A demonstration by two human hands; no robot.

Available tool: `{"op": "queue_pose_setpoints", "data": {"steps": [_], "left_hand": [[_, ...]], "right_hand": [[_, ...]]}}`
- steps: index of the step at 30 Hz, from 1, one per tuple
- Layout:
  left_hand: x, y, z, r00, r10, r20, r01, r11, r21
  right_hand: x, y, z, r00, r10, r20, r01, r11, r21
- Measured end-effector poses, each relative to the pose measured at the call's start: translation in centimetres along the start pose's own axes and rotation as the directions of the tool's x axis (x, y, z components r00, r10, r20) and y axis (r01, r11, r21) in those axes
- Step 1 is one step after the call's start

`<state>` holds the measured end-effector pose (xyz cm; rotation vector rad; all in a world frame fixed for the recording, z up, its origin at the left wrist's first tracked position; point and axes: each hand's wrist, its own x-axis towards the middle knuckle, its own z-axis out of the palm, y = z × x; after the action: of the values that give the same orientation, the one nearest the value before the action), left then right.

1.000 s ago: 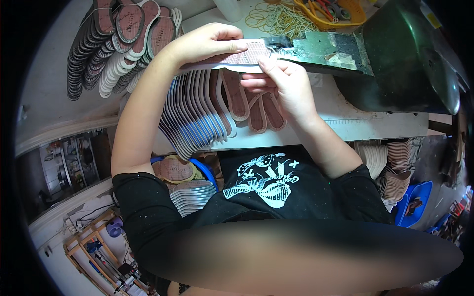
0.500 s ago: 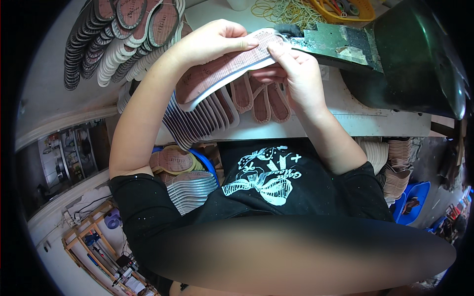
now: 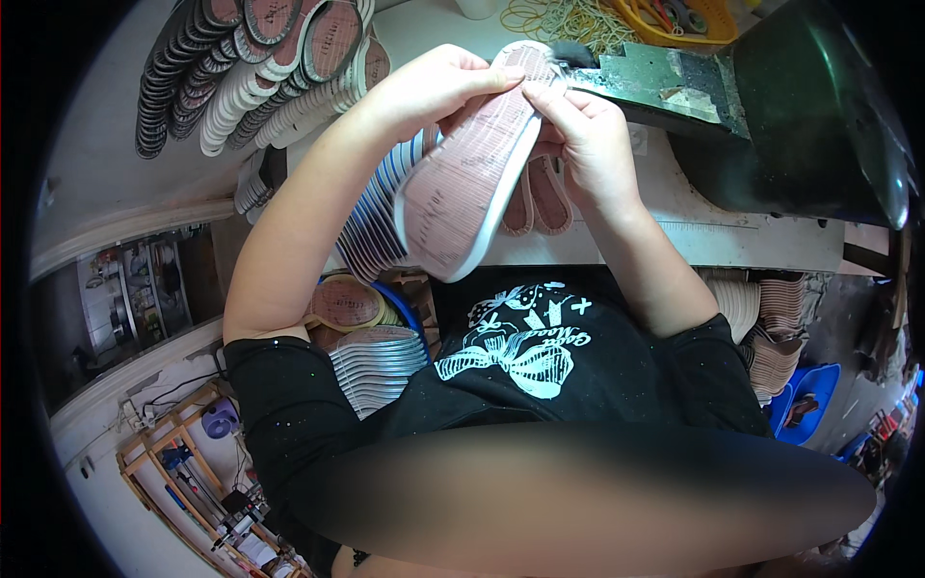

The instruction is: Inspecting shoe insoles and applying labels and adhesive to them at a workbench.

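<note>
A pinkish shoe insole [image 3: 461, 197] with a white edge is held between my two hands, its broad end hanging toward me. My left hand [image 3: 458, 82] grips its narrow end from the left, thumb on the face. On the right side, my right hand [image 3: 588, 130] pinches the edge, with the thumb near the left one. The narrow end is against the working end of a green machine [image 3: 665, 87], by a dark brush-like part [image 3: 572, 56]. Under the held insole lies a row of insoles [image 3: 371, 226], partly covered.
Stacked insoles [image 3: 226, 77] rise at the far left. Loose elastic bands [image 3: 568, 29] and a yellow basket [image 3: 689, 34] lie at the back. Two insoles [image 3: 549, 197] rest on the white table [image 3: 713, 226]. Blue bins [image 3: 807, 400] with more insoles flank me.
The insole has swung round, its broad end moving toward me and to the right while the narrow end stays by the machine. My left hand has shifted slightly right.
</note>
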<state>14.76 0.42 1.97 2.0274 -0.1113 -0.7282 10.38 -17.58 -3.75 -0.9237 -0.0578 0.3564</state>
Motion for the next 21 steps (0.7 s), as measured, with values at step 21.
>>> {"op": "queue_pose_setpoints", "data": {"steps": [21], "left_hand": [[3.5, -0.8, -2.6, 0.974, -0.055, -0.22, 0.138, 0.914, 0.382]], "right_hand": [[-1.1, -0.2, -1.0, 0.999, 0.022, 0.027, -0.017, 0.986, -0.164]]}}
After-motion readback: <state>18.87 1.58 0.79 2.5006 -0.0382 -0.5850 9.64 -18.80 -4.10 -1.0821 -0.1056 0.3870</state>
